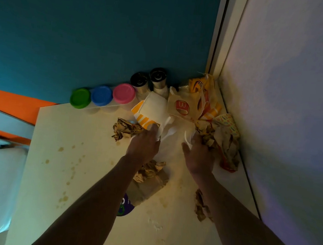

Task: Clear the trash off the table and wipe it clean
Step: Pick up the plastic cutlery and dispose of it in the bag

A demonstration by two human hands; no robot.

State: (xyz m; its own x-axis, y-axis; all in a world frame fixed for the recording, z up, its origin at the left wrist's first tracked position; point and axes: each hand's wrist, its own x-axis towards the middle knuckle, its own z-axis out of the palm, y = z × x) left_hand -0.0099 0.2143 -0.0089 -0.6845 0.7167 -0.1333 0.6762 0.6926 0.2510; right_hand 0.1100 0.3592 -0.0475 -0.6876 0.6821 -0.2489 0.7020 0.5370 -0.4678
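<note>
Both hands are reaching into the pile of fast-food trash in the far right corner of the pale, stained tabletop [57,171]. The left hand [143,144] has its fingers curled round the edge of a thin white plastic bag [165,130], fingertips right up against a white-and-yellow cardboard burger box [151,111] that sits tilted toward the wall. The right hand [198,155] pinches the bag's other edge, so the bag hangs spread between the two hands. Just beside the right hand's fingers is a crumpled brown paper wad [207,132], with a greasy wrapper [229,148] against the white wall. A paper bag with a red logo [184,106] stands behind that. Another crumpled brown paper ball [125,128] sits left of the left hand, one more [150,170] under the left wrist, and a torn brown scrap [200,207] lies under the right forearm. Along the teal wall: green [80,97], blue [101,95] and pink [123,93] lidded tubs, plus two black-topped shakers [151,80].
</note>
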